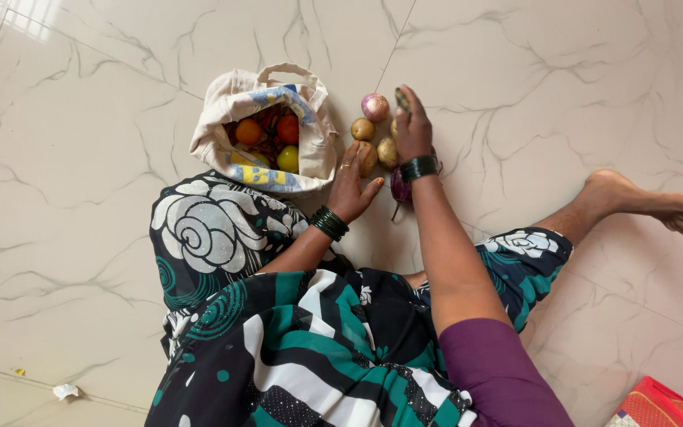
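R hand (413, 126) is out over the veg pile on the marble floor (563, 103) — fingers curled round a small dark-green veg (401, 98), pinched at the fingertips, only its tip showing above the knuckles so can't tell what kind. It sits at the top of the hand, just beside the pinkish-purple onion (375, 107), not touching as far as I can see. L hand (352, 186) is lower, fingers loosely spread and empty, fingertips resting against a brown potato (367, 157) at the near edge of the pile. Potatoes — another round one (362, 129) up by the onion, a third (387, 152) tucked under the R wrist. All tan, dusty skin, roughly egg-shaped. A dark purple brinjal (400, 188) lies under the R forearm, stem pointing toward the person. Left of the pile, just beside the L hand: cream cloth bag (227, 103), mouth open, w/ tomatoes (248, 131) inside — orange, red and one yellow-green. Green bangles on both wrists. Red basket (654, 405) at the bottom-right corner, well apart.
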